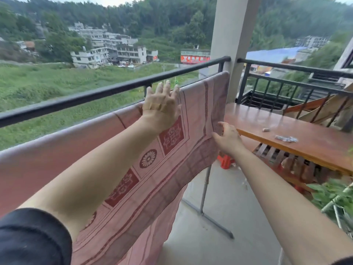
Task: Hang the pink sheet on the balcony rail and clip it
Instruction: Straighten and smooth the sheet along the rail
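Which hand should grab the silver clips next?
Probably right: the right hand is nearest the small silver clips on the brown wooden table, while the left hand presses the pink patterned sheet.

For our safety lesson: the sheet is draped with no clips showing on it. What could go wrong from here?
No clip shows on the sheet; only the left hand presses its top edge, so wind might lift it off.
The clips lie on the table to the right; reaching for them means letting go.
The right hand grips the side edge; a hard tug could pull the sheet askew.
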Demonstrator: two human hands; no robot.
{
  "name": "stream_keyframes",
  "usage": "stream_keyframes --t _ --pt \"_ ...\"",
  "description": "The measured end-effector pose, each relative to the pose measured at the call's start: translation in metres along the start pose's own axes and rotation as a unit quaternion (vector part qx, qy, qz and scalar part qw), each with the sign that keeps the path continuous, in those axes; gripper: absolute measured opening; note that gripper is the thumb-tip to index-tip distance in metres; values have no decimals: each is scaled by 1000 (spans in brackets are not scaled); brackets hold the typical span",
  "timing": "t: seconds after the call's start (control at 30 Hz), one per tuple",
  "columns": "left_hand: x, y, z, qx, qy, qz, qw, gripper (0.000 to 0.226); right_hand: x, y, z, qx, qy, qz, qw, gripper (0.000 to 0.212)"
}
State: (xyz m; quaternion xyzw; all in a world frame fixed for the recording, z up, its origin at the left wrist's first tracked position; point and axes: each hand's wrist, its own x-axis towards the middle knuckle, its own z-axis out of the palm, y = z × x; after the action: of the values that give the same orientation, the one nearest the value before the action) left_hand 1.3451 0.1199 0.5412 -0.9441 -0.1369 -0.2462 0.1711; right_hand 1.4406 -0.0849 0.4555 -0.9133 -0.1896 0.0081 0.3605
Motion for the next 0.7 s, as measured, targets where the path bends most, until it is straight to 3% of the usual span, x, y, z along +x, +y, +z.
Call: stream_keyframes --t 0.13,0.27,0.4,0.5,0.7 --pt "60 46 33 15 8 -5 1000 59 81 15 -11 27 18 -1 999 53" --pt "85 68 63 16 137 -4 990 41 163 31 -20 79 50 -8 996 51" --pt "94 68 80 -7 257 -35 966 26 227 35 -20 161 123 -32 979 64" --pt "93 75 80 -7 301 -51 952 14 259 47 -14 202 190 -105 955 37" --pt "94 120 85 -7 337 -182 924 12 290 94 -10 215 110 -175 954 23"
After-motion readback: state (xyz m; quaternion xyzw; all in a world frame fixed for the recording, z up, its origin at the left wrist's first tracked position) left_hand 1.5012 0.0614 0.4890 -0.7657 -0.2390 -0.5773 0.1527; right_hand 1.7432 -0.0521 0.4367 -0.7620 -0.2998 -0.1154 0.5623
